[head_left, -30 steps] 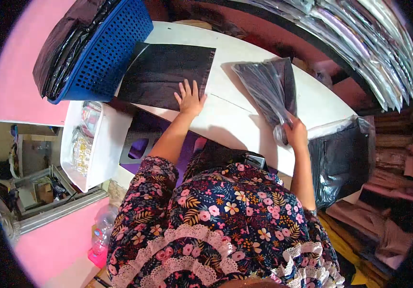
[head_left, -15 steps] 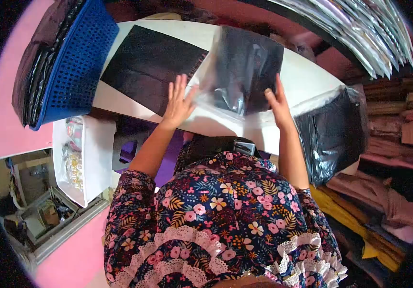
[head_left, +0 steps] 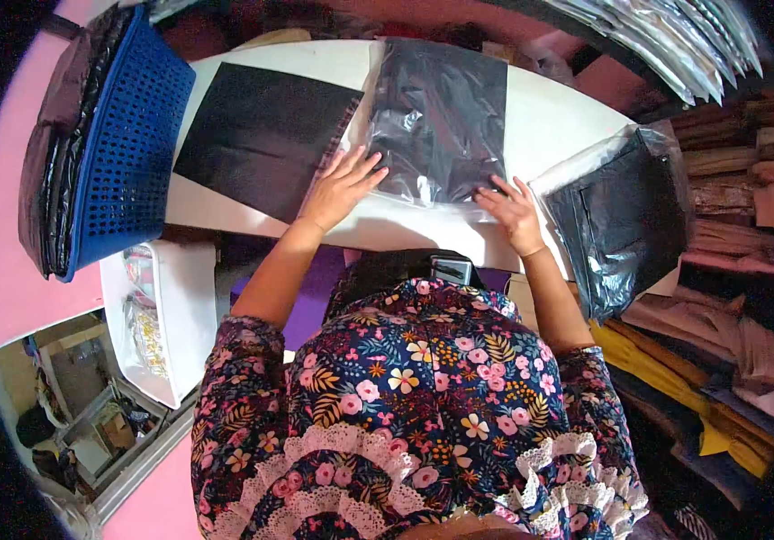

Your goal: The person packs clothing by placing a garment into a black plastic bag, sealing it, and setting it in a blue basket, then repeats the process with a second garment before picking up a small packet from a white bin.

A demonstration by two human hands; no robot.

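a person in a floral top presses both palms on a clear packet (head_left: 441, 117) holding a dark folded garment, which lies flat on a white table (head_left: 551, 126). the left hand (head_left: 342, 184), open with fingers spread, rests on the packet's near left corner; the right hand (head_left: 513, 209), also open and flat, rests on its near right edge. a black mailer (head_left: 256, 135) lies just left of the left hand, a blue basket (head_left: 121, 144) farther left. a black bag (head_left: 630, 225) gapes open right of the right hand.
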